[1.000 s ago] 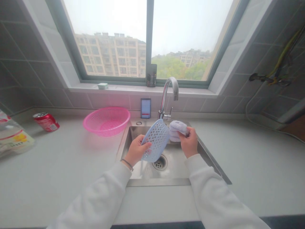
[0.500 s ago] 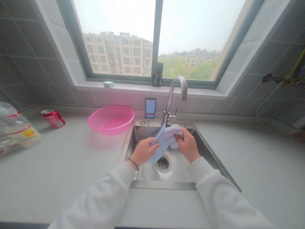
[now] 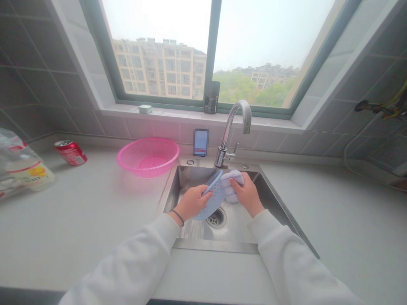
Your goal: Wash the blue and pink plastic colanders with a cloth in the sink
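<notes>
Left hand: the left hand (image 3: 192, 202) is closed around the rim of a blue plastic basket (image 3: 214, 201), fingers across its lattice wall, holding it on edge and tilted over the basin.

Right hand: the right hand (image 3: 247, 195) is clenched on a pale lilac cloth (image 3: 231, 186), pressing it against the far side of the basket; a firm grip like this keeps the cloth in contact with the lattice.

Basket and cloth: both are held in the air above the sink, touching each other, just beyond the drain (image 3: 216, 218). Held there, anything that drips would fall into the basin rather than onto the table.

Sink: the stainless steel sink (image 3: 190, 176) is set into the table (image 3: 79, 220), with the chrome faucet (image 3: 226, 142) at its far edge, close to the hands.

Far left of the sink: a pink plastic colander (image 3: 148, 157) sits on the table, just beside the basin and within easy reach. Further left lie a red drink can (image 3: 70, 152) and a clear plastic bag (image 3: 23, 163).

Window sill: a small pale green soap dish (image 3: 145, 109) and a dark upright packet (image 3: 212, 97) stand on the window sill (image 3: 178, 113), out of the way of splashes.
</notes>
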{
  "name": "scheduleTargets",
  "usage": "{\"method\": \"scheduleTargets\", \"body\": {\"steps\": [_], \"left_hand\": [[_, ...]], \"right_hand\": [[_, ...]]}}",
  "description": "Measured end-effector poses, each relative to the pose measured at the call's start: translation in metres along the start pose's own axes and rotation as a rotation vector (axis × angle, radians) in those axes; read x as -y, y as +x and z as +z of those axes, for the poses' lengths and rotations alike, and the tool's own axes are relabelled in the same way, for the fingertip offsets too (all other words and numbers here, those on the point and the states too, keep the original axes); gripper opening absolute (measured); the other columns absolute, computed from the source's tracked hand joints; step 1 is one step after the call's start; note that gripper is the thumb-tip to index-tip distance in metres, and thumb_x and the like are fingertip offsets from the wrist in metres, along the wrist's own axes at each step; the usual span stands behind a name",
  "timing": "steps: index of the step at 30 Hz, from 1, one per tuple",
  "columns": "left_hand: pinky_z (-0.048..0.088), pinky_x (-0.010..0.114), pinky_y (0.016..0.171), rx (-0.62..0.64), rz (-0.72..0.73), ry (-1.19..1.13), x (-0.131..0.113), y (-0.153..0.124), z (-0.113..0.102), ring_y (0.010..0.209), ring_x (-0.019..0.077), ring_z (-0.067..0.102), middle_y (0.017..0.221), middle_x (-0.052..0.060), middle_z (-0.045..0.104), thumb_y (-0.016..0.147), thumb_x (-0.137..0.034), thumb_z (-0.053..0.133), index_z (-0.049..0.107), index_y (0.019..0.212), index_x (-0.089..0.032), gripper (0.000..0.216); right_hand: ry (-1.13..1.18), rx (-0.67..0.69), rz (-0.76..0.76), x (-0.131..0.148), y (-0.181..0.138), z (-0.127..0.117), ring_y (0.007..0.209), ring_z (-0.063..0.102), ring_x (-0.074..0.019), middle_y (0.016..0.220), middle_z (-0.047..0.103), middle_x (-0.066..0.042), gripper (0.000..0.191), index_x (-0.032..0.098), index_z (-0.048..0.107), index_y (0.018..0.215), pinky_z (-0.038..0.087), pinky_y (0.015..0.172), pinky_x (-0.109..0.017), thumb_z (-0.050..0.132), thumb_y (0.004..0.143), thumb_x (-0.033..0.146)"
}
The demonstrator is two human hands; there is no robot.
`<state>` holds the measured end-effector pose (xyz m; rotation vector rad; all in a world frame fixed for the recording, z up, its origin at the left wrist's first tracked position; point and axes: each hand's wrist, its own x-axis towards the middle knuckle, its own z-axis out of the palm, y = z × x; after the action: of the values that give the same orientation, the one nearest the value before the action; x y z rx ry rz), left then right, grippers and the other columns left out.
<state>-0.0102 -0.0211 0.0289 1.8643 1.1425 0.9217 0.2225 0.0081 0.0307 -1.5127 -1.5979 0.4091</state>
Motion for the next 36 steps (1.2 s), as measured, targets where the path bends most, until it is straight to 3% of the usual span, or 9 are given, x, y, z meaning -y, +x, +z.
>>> {"method": "scheduleTargets", "body": {"steps": [8, 12, 15, 17, 24, 27, 32, 34, 36], "left_hand": [[0.045, 0.027, 0.059, 0.042, -0.03, 0.047, 0.001, -0.002, 0.005, 0.059, 0.0172, 0.063, 0.071, 0.002, 0.067, 0.092, -0.039, 0.046, 0.066, 0.098, -0.016, 0.031], [0.047, 0.026, 0.057, 0.029, -0.054, -0.032, 0.001, -0.002, 0.007, 0.057, 0.0155, 0.063, 0.076, 0.002, 0.065, 0.092, -0.037, 0.046, 0.064, 0.1, -0.016, 0.029], [0.048, 0.027, 0.061, 0.029, -0.008, -0.012, 0.002, -0.003, 0.006, 0.062, 0.0164, 0.064, 0.077, 0.002, 0.066, 0.09, -0.032, 0.048, 0.063, 0.098, -0.016, 0.024], [0.048, 0.027, 0.062, 0.047, 0.008, -0.011, 0.001, -0.004, 0.005, 0.062, 0.0167, 0.064, 0.075, 0.002, 0.065, 0.09, -0.033, 0.048, 0.063, 0.097, -0.015, 0.024], [0.046, 0.025, 0.059, 0.126, -0.008, -0.081, -0.009, -0.011, 0.006, 0.058, 0.0147, 0.063, 0.07, -0.001, 0.063, 0.094, -0.041, 0.047, 0.061, 0.097, -0.017, 0.028], [0.046, 0.025, 0.058, 0.111, -0.001, -0.063, -0.01, -0.01, 0.008, 0.058, 0.0148, 0.063, 0.071, -0.001, 0.063, 0.093, -0.04, 0.047, 0.061, 0.098, -0.017, 0.027], [0.048, 0.027, 0.061, 0.096, 0.049, -0.068, -0.003, -0.005, 0.006, 0.06, 0.0147, 0.063, 0.079, 0.002, 0.065, 0.092, -0.036, 0.047, 0.062, 0.101, -0.015, 0.027], [0.047, 0.027, 0.06, 0.091, 0.049, -0.063, 0.0, -0.003, 0.005, 0.058, 0.0147, 0.062, 0.076, 0.001, 0.065, 0.091, -0.037, 0.047, 0.061, 0.098, -0.016, 0.026], [0.046, 0.026, 0.058, 0.088, 0.024, -0.058, 0.002, -0.001, 0.004, 0.056, 0.0147, 0.061, 0.07, 0.0, 0.063, 0.093, -0.041, 0.046, 0.06, 0.096, -0.016, 0.028]], "right_hand": [[0.018, 0.017, 0.006, -0.003, -0.004, -0.005, 0.079, 0.065, -0.0243, 0.087, 0.069, -0.005, 0.047, 0.02, 0.058, 0.098, 0.047, 0.071, -0.034, 0.054, 0.082, 0.064], [0.009, 0.006, -0.111, 0.021, -0.022, -0.005, 0.078, 0.066, -0.0237, 0.087, 0.07, -0.006, 0.041, 0.02, 0.06, 0.1, 0.047, 0.07, -0.033, 0.056, 0.083, 0.057], [0.032, 0.123, -0.257, 0.041, -0.037, -0.002, 0.074, 0.065, -0.0205, 0.084, 0.07, -0.004, 0.033, 0.021, 0.062, 0.097, 0.048, 0.069, -0.03, 0.059, 0.083, 0.051], [0.021, 0.137, -0.277, 0.046, -0.038, -0.004, 0.071, 0.064, -0.0193, 0.082, 0.07, -0.003, 0.031, 0.022, 0.064, 0.096, 0.047, 0.067, -0.029, 0.059, 0.084, 0.05], [0.003, -0.152, -0.068, 0.022, 0.003, -0.03, 0.066, 0.063, -0.0203, 0.073, 0.068, -0.002, 0.035, 0.02, 0.063, 0.09, 0.046, 0.061, -0.029, 0.056, 0.083, 0.054], [0.039, -0.096, -0.132, 0.031, -0.007, -0.03, 0.062, 0.062, -0.0181, 0.071, 0.068, -0.001, 0.032, 0.02, 0.063, 0.088, 0.046, 0.058, -0.027, 0.058, 0.083, 0.051], [0.085, 0.199, -0.369, 0.056, -0.035, -0.015, 0.061, 0.061, -0.0151, 0.072, 0.068, 0.0, 0.022, 0.022, 0.065, 0.089, 0.045, 0.058, -0.024, 0.063, 0.082, 0.043], [0.055, 0.186, -0.363, 0.052, -0.03, -0.014, 0.061, 0.06, -0.0154, 0.072, 0.068, 0.0, 0.022, 0.022, 0.065, 0.088, 0.045, 0.058, -0.025, 0.062, 0.083, 0.043], [0.012, 0.06, -0.275, 0.039, -0.015, -0.019, 0.06, 0.059, -0.0163, 0.069, 0.066, 0.0, 0.026, 0.021, 0.064, 0.087, 0.044, 0.057, -0.026, 0.059, 0.084, 0.046]]}}
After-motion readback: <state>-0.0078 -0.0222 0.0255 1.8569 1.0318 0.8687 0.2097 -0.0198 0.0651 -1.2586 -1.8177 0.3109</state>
